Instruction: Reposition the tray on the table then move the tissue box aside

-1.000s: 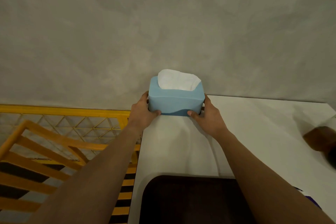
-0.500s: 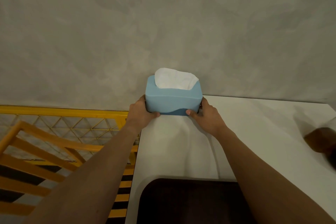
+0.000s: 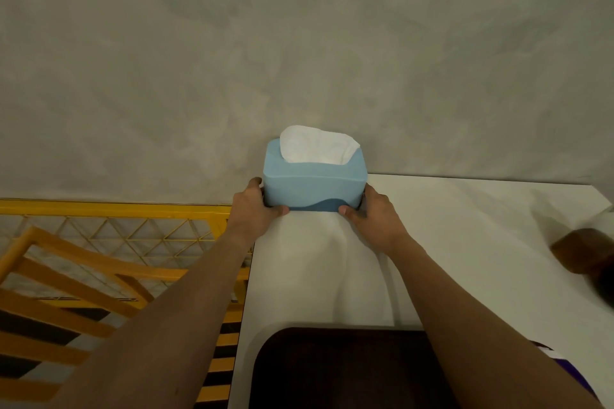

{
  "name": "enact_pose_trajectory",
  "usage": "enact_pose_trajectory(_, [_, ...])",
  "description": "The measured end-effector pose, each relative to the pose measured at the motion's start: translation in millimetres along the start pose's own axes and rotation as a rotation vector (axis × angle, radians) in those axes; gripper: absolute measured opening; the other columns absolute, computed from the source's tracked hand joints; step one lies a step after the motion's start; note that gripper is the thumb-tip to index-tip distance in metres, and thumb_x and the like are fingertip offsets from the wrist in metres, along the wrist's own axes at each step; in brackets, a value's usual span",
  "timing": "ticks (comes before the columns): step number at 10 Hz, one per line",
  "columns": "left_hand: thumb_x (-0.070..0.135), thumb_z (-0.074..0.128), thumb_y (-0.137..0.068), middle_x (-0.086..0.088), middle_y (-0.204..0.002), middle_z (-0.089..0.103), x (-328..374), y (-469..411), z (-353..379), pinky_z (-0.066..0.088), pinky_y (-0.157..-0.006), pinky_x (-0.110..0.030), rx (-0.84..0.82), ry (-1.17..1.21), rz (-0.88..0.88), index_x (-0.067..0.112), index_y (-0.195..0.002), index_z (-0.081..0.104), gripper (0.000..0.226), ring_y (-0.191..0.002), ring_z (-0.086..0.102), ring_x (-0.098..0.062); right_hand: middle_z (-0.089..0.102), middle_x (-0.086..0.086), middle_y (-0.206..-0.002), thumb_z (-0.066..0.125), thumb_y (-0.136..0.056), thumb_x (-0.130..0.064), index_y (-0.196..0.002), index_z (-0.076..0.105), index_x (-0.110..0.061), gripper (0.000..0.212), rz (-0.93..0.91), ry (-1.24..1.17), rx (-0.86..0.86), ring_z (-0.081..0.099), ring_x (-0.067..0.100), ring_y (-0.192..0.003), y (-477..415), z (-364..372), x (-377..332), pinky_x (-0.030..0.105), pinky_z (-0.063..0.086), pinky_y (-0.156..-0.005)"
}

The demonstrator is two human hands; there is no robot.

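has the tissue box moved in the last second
Yes. The tissue box has shifted slightly left toward the table's far-left corner, judged against the table's back edge.

Two bare forearms, no sleeves, watch or rings in sight. Left hand (image 3: 252, 209) and right hand (image 3: 375, 219) ungloved, thumbnails short and plain.

Tissue box (image 3: 314, 184): light blue with rounded corners and a darker blue wavy band along its base, shown upright at centre frame at the far left corner of the white surface, against the grey wall; white tissue is seen protruding from its top opening. Tray (image 3: 339, 372): dark brown, rounded corner, cut off by the lower edge of the frame.
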State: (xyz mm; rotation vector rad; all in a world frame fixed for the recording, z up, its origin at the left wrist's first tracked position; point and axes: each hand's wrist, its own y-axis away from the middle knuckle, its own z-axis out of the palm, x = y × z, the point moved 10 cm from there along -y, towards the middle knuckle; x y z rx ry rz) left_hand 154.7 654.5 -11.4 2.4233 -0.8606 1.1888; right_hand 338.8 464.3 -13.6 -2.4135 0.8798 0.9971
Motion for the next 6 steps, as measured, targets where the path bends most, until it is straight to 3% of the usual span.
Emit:
enact_pose_trajectory(1, [0.021,0.087,-0.077,-0.016,-0.128,0.066,-2.0,0.0,0.8,0.052,-0.089,-0.035,0.012,0.012,-0.015,0.003,-0.133,0.052,0.069,-0.115,0.063,-0.033,0.067,-0.002,-0.117,0.07,-0.093,-0.033,-0.132,0.053,-0.017,0.046,0.002,-0.004,-0.001,0.062,0.023,-0.107,0.4,0.8,-0.7,0.025,0.047,-0.08])
enact_pose_trajectory(2, [0.022,0.087,-0.078,-0.016,-0.125,0.067,-3.0,-0.1,2.1,0.048,-0.082,-0.029,0.012,0.011,-0.028,0.001,-0.131,0.053,0.066,-0.113,0.063,-0.033,0.067,0.003,-0.122,0.069,-0.093,-0.034,-0.133,0.052,-0.017,0.047,0.025,0.004,-0.004,0.059,0.027,-0.112,1.7,0.2,-0.9,0.04,0.051,-0.091])
enact_pose_trajectory(3, [0.022,0.086,-0.078,-0.017,-0.126,0.067,-4.0,-0.6,3.1,0.047,-0.082,-0.03,0.019,0.02,-0.029,0.001,-0.132,0.051,0.068,-0.113,0.063,-0.035,0.065,0.006,-0.125,0.07,-0.092,-0.035,-0.134,0.053,-0.014,0.049,0.047,0.033,-0.005,0.057,0.029,-0.116,0.4,0.0,1.0,0.045,0.05,-0.096])
enact_pose_trajectory(4, [0.022,0.085,-0.079,-0.016,-0.129,0.066,-1.5,1.1,4.1,0.05,-0.087,-0.035,-0.014,0.001,-0.024,0.003,-0.141,0.042,0.078,-0.117,0.062,-0.037,0.063,0.008,-0.126,0.072,-0.09,-0.038,-0.133,0.053,-0.012,0.053,0.084,0.102,-0.035,0.056,0.032,-0.116,-0.4,-2.4,-0.1,0.047,0.049,-0.097])
enact_pose_trajectory(5, [0.032,0.085,-0.079,-0.014,-0.148,0.052,0.9,4.1,5.3,0.046,-0.1,-0.042,-0.076,0.032,-0.039,0.005,-0.157,0.016,0.108,-0.132,0.052,-0.038,0.063,0.01,-0.123,0.076,-0.087,-0.04,-0.129,0.053,-0.009,0.057,0.078,0.134,-0.063,0.058,0.031,-0.111,-0.1,-9.5,-7.7,0.045,0.049,-0.095])
enact_pose_trajectory(6, [0.046,0.082,-0.078,-0.013,-0.162,0.03,10.6,13.2,-7.7,0.035,-0.112,-0.043,-0.041,0.049,-0.021,0.011,-0.161,0.002,0.12,-0.145,0.035,-0.034,0.062,0.01,-0.124,0.075,-0.086,-0.044,-0.131,0.052,-0.009,0.061,0.08,0.146,-0.05,0.058,0.03,-0.112,7.3,-20.9,-14.8,0.043,0.047,-0.096])
